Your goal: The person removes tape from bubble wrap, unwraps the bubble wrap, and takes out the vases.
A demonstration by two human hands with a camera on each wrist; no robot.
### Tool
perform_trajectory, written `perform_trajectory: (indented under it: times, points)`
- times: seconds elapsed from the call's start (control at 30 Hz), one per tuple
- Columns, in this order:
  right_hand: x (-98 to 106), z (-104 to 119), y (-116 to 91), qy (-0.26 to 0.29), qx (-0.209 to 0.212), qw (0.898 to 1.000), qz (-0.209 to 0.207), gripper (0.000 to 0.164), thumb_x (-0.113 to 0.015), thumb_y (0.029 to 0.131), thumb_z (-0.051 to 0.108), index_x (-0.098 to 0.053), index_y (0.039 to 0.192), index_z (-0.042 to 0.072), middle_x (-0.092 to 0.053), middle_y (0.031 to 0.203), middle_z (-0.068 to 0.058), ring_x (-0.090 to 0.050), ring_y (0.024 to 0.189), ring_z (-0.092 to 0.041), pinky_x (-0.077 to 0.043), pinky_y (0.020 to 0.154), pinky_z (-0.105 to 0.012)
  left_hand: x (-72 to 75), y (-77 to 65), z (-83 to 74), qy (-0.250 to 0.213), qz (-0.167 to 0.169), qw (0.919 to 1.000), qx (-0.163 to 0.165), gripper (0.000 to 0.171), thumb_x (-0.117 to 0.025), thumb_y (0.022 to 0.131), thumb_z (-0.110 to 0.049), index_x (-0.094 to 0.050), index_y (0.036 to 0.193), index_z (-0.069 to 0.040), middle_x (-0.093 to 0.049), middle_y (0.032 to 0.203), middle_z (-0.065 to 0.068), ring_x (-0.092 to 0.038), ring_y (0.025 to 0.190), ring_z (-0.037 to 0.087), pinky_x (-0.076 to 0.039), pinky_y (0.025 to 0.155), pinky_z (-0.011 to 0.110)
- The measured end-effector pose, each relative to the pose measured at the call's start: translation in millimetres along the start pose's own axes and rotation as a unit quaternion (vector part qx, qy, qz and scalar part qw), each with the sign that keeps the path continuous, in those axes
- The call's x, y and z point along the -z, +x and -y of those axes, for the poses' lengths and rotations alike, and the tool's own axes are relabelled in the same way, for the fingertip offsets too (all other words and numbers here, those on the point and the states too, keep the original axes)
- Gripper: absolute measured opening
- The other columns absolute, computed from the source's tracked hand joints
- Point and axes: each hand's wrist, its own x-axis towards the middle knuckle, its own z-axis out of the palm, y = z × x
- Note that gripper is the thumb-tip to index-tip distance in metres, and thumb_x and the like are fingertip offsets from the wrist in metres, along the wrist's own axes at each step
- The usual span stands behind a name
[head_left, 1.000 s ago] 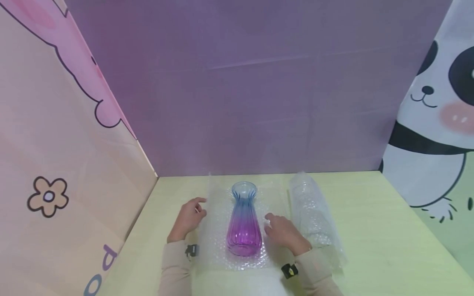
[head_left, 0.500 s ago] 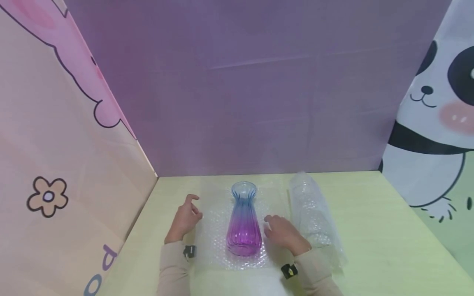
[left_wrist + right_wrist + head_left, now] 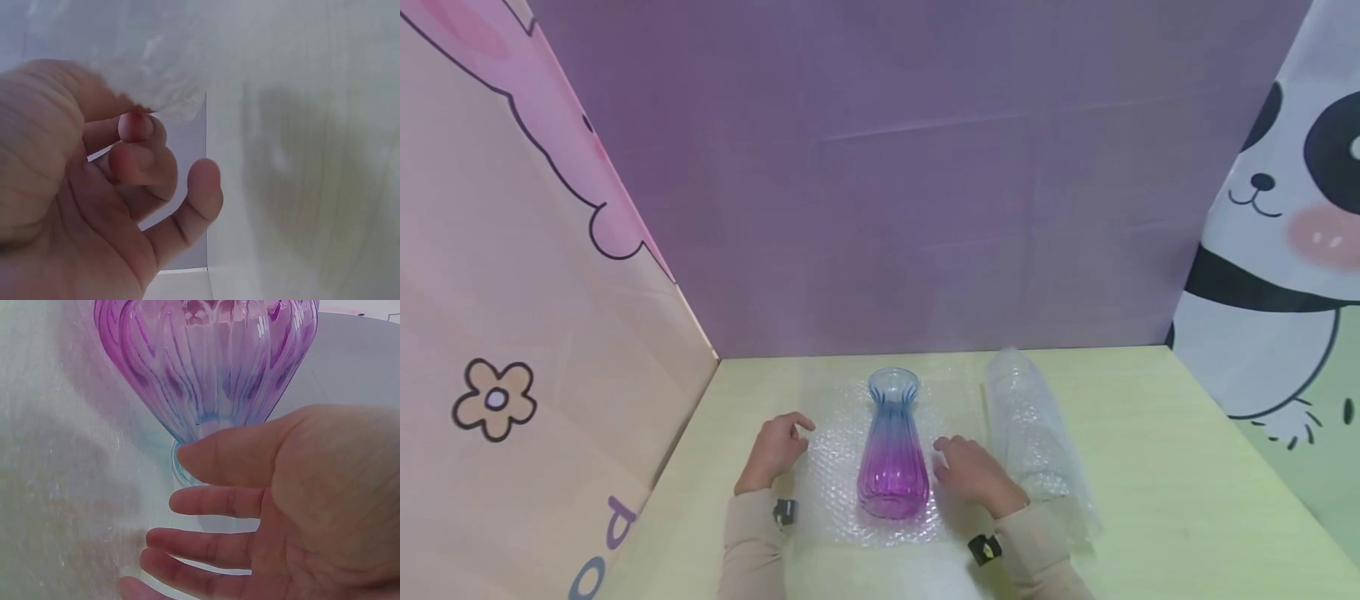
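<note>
A ribbed glass vase [image 3: 893, 467], blue at the flared neck and purple at the base, lies on a sheet of bubble wrap [image 3: 827, 467]. At the sheet's left edge is my left hand [image 3: 778, 448]. Its thumb and a fingertip pinch the bubble wrap [image 3: 156, 56] in the left wrist view, with the other fingers loosely curled. My right hand [image 3: 973, 471] stays just right of the vase and holds nothing. Seen from the right wrist, its fingers are spread and relaxed, and the thumb overlaps the neck of the vase [image 3: 212, 375].
To the right lies another bubble-wrapped bundle [image 3: 1033, 433], with something clear inside. All of this is on a pale yellow-green table [image 3: 1180, 467]. A purple wall [image 3: 880, 208] closes the back, with printed panels at both sides.
The left side of the bubble wrap, raised a second ago, has come down flatter to the left. My left hand moved left with it, then lower. Right hand and vase stay put.
</note>
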Motion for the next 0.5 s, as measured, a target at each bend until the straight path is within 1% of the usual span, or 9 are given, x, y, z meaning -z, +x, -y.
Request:
perform_trajectory:
  times: [0.1,0.2,0.3,0.5]
  points:
    - [-0.5,-0.5,0.2,0.002,-0.001,1.000,0.001,0.032,-0.056,0.101,0.015,-0.062,0.128,-0.003,-0.067,0.119,-0.025,-0.064,0.112,-0.045,-0.052,0.101,-0.060,-0.6,-0.6,0.3,0.009,0.006,0.9999,0.001,0.033,-0.068,0.088,-0.002,-0.070,0.121,-0.002,-0.053,0.069,0.003,-0.047,0.060,0.015,-0.042,0.053,0.027]
    - [-0.9,-0.9,0.1,0.007,-0.003,1.000,0.003,0.033,-0.057,0.101,0.015,-0.062,0.128,-0.002,-0.067,0.121,-0.025,-0.063,0.113,-0.045,-0.052,0.102,-0.061,-1.2,-0.4,1.3,0.008,0.015,0.9998,0.005,0.038,-0.069,0.087,-0.003,-0.068,0.125,0.000,-0.053,0.070,0.004,-0.048,0.061,0.016,-0.043,0.055,0.027]
    - [-2.2,-1.7,0.3,0.009,-0.004,1.000,0.004,0.033,-0.057,0.101,0.016,-0.062,0.128,-0.002,-0.067,0.122,-0.025,-0.063,0.114,-0.045,-0.051,0.103,-0.061,-2.1,-0.3,2.4,0.003,0.027,0.9995,0.016,0.040,-0.070,0.088,-0.004,-0.067,0.127,0.001,-0.055,0.073,0.006,-0.050,0.064,0.018,-0.045,0.056,0.028]
    - [-2.0,-1.4,0.2,0.007,-0.002,1.000,0.003,0.034,-0.057,0.101,0.016,-0.062,0.129,-0.002,-0.067,0.121,-0.025,-0.063,0.113,-0.045,-0.052,0.102,-0.061,-3.8,-0.2,3.7,0.017,0.046,0.9982,0.034,0.042,-0.071,0.089,-0.007,-0.066,0.129,0.001,-0.060,0.083,0.008,-0.054,0.071,0.020,-0.047,0.060,0.028]
